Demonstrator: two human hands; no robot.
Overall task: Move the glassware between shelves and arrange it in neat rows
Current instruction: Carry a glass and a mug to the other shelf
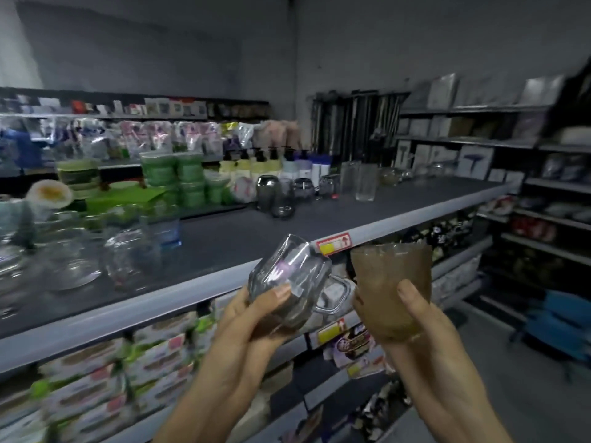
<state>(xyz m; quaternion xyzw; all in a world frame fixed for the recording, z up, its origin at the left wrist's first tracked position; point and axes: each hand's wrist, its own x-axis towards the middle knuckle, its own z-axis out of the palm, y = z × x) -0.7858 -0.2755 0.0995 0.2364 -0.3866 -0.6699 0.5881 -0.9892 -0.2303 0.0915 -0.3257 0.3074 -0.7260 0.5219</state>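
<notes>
Left grip (244,326) clasps a tilted clear mug (287,270), right grip (422,321) an amber tumbler (383,273); likely slick, brittle: hold the bodies.

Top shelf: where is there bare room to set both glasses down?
Bare shelf runs along the front edge, from the blue glass rightwards past the smoky glasses and tall tumblers to the far end. Crowded: the clear glassware at left.

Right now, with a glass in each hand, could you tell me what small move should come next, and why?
Probably set the mug in the left hand upright on the bare shelf just ahead: it is tilted, the right hand holds a brown tumbler, and other glasses stand further along.
</notes>
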